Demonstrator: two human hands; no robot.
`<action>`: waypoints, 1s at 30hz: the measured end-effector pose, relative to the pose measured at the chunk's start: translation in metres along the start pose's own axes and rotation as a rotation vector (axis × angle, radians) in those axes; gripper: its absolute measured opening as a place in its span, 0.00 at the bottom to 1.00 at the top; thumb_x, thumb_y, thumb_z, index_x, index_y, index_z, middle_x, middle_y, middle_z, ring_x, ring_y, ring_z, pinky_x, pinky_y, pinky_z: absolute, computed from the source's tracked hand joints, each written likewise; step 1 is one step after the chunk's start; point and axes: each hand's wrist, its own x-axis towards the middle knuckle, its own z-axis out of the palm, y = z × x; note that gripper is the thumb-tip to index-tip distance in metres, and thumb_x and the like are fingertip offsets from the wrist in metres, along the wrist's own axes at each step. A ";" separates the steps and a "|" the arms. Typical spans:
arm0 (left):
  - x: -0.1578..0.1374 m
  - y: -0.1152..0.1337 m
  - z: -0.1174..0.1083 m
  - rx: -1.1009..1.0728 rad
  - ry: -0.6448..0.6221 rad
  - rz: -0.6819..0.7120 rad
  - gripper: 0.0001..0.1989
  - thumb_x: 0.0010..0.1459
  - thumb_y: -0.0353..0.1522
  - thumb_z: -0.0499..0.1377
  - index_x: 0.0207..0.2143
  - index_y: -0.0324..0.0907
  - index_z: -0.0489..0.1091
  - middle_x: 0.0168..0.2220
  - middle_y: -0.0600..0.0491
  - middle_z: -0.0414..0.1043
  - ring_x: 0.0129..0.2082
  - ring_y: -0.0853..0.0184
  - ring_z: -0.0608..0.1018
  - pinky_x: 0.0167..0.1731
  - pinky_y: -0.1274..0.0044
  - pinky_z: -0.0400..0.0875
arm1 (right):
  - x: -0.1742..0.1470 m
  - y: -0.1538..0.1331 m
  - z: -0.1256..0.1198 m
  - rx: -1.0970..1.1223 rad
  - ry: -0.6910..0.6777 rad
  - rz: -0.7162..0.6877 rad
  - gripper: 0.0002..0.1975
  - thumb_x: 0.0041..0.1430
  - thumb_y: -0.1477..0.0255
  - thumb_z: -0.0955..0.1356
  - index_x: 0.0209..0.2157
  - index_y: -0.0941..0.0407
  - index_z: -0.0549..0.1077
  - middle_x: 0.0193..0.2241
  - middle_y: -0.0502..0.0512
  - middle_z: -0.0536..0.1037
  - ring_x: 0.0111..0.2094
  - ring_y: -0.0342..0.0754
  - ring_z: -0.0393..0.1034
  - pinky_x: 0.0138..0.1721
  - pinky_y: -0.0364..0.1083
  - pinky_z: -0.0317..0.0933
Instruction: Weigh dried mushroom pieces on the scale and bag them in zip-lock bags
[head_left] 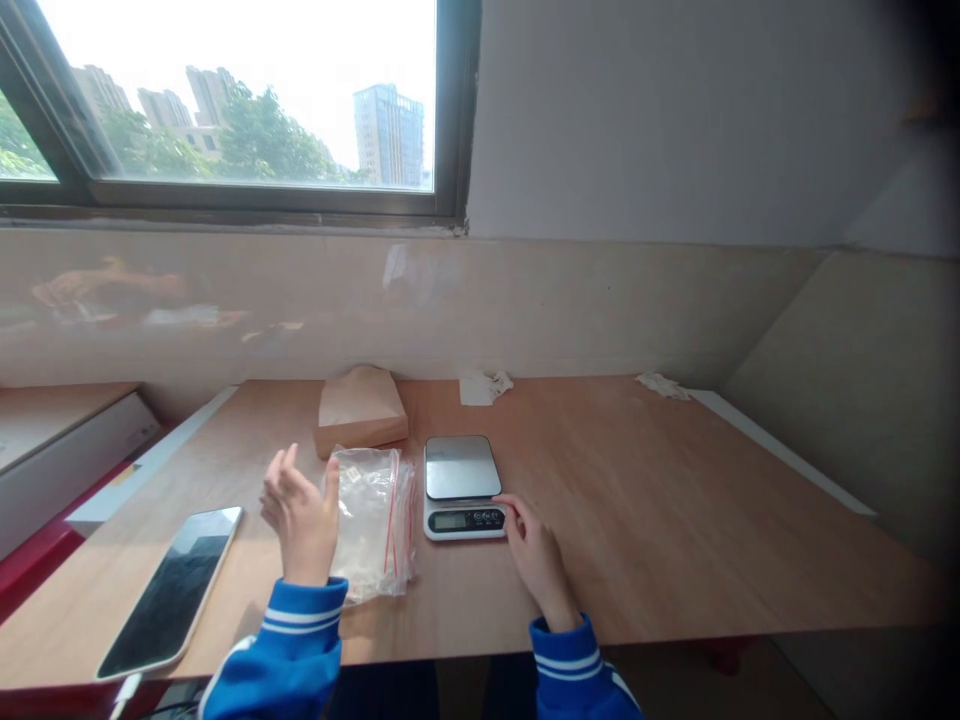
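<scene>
My left hand (pixel 301 515) is raised with its fingers spread and holds nothing. It is at the left edge of a stack of clear zip-lock bags (pixel 367 525) with red seal strips. To the right of the bags sits a small digital kitchen scale (pixel 463 487) with a silver platform and a dark display panel. My right hand (pixel 536 555) touches the scale's right side near the buttons, index finger stretched out and the other fingers partly hidden. Nothing lies on the platform. The display's digits are too small to read.
A brown paper bag (pixel 361 410) lies behind the zip-lock bags. On the left, a smartphone (pixel 176 590) has a white cable (pixel 126 694) plugged in. Crumpled paper pieces (pixel 484 388) lie along the wall. The wooden table's front edge (pixel 675 637) runs close to my body.
</scene>
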 end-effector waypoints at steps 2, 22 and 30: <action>-0.007 0.009 0.001 0.044 -0.091 0.137 0.27 0.60 0.41 0.52 0.60 0.40 0.58 0.62 0.38 0.54 0.60 0.49 0.60 0.58 0.57 0.49 | -0.001 0.009 -0.001 0.024 0.016 0.003 0.16 0.62 0.64 0.58 0.40 0.51 0.75 0.36 0.54 0.80 0.31 0.52 0.74 0.32 0.48 0.66; 0.019 -0.004 0.020 -0.064 -0.699 0.246 0.25 0.60 0.46 0.47 0.51 0.40 0.66 0.51 0.43 0.70 0.53 0.59 0.72 0.53 0.68 0.65 | -0.001 0.034 0.003 0.143 -0.043 0.084 0.20 0.63 0.58 0.57 0.43 0.56 0.72 0.34 0.57 0.78 0.30 0.49 0.72 0.33 0.45 0.64; 0.120 -0.030 0.033 -0.040 -0.320 -0.122 0.26 0.51 0.44 0.56 0.49 0.36 0.66 0.52 0.41 0.68 0.51 0.56 0.72 0.54 0.67 0.63 | -0.001 0.029 0.002 0.192 -0.064 0.092 0.20 0.63 0.58 0.58 0.42 0.56 0.72 0.29 0.54 0.77 0.28 0.49 0.71 0.31 0.44 0.64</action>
